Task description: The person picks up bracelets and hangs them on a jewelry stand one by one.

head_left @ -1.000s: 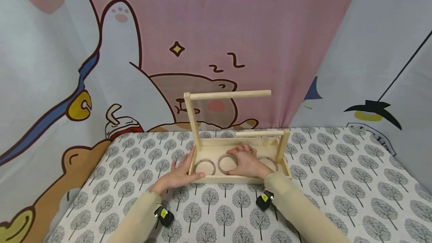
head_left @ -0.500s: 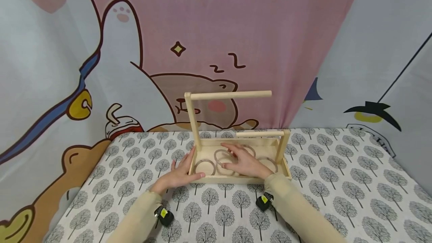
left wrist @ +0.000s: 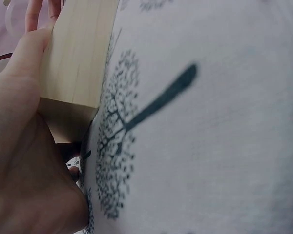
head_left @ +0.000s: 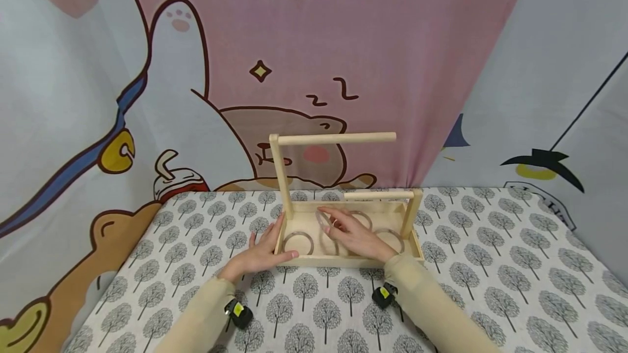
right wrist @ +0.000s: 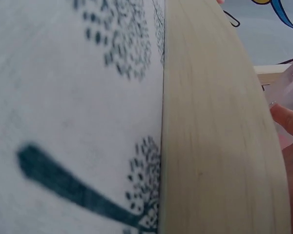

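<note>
My right hand (head_left: 360, 237) is over the middle of a pale wooden tray (head_left: 338, 261). Thumb and fingertips pinch a translucent bangle (head_left: 320, 219), which stands tilted above the tray floor. A faint arc shows below it; whether it is another bangle or a shadow, I cannot tell. Similar bangles lie flat: a left bangle (head_left: 312, 241), a back bangle (head_left: 363, 213) partly behind the hand, and a right bangle (head_left: 390, 230). My left hand (head_left: 260, 255) rests against the tray's front left corner, thumb over the front rim, fingers fairly straight along the outer left side.
From the tray's left end rises a tall post with a long horizontal bar (head_left: 338, 138). A shorter post with a lower bar (head_left: 380, 195) stands at the right end. The tree-print cloth (head_left: 279, 309) lies under the tray, and a cartoon curtain (head_left: 392, 42) hangs behind.
My right hand has lifted the middle bangle off the tray floor and tipped it from flat to nearly on edge, uncovering the back bangle. The left hand has stayed put.
</note>
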